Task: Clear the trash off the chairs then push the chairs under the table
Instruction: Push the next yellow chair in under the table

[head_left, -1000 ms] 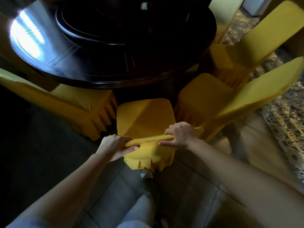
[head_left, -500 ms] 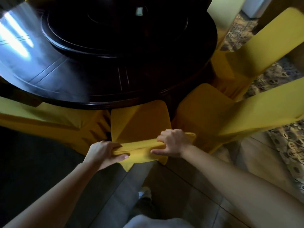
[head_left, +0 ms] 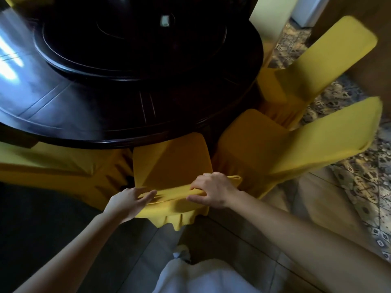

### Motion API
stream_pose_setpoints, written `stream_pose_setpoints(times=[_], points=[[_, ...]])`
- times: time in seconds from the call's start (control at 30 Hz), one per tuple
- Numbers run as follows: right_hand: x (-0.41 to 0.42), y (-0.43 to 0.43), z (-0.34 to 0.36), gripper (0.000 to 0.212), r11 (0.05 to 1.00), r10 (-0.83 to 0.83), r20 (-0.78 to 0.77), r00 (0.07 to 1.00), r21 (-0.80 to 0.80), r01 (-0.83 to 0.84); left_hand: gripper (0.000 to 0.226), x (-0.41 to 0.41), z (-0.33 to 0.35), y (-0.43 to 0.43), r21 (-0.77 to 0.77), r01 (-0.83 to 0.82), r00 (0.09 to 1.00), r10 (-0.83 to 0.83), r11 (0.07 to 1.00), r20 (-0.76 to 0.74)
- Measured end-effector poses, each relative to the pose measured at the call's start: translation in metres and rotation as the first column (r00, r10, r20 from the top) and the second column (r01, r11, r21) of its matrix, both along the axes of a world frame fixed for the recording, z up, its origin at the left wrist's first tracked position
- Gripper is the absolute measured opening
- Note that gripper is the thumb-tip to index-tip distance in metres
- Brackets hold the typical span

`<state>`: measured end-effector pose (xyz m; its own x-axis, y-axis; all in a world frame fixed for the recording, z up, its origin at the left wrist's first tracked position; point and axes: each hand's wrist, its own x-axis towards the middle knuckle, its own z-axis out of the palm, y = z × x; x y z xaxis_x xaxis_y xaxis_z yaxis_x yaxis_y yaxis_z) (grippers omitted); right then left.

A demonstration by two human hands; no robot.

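Flanking the scene at far left, a yellow-covered chair (head_left: 53,163) sits with its seat partly under the dark round table (head_left: 118,115). Just right of it the left hand (head_left: 129,200) lies on the top rail of the middle chair (head_left: 171,163), fingers spread and loose, while the right hand (head_left: 212,190) grips the same rail, fingers curled over it. That chair's seat reaches the table's near edge; further right stand two more chairs (head_left: 296,144).
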<state>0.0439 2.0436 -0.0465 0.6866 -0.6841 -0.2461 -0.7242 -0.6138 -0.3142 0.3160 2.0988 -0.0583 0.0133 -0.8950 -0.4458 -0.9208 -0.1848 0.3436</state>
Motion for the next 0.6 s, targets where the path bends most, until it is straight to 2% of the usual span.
stream_pose_setpoints(times=[0.13,0.33,0.47,0.6], points=[[-0.012,0.002,0.003,0.054,0.997,-0.072,0.022,0.997,0.037,0.071,0.069,-0.034,0.006,-0.017,-0.003,0.127,0.991,-0.127,0.992,-0.034],[-0.061,0.016,0.001,0.044,0.969,-0.248,0.029,0.968,0.006,0.248,0.068,-0.132,0.012,-0.059,-0.168,0.407,0.909,-0.416,0.898,-0.02],[-0.118,0.021,0.0,0.049,0.916,-0.4,0.068,0.914,0.076,0.395,0.078,-0.209,0.027,-0.08,-0.217,0.5,0.86,-0.511,0.839,0.005],[-0.2,0.03,-0.001,0.059,0.842,-0.537,-0.003,0.844,0.064,0.536,0.082,-0.285,0.039,-0.086,-0.234,0.534,0.834,-0.552,0.813,-0.014]])
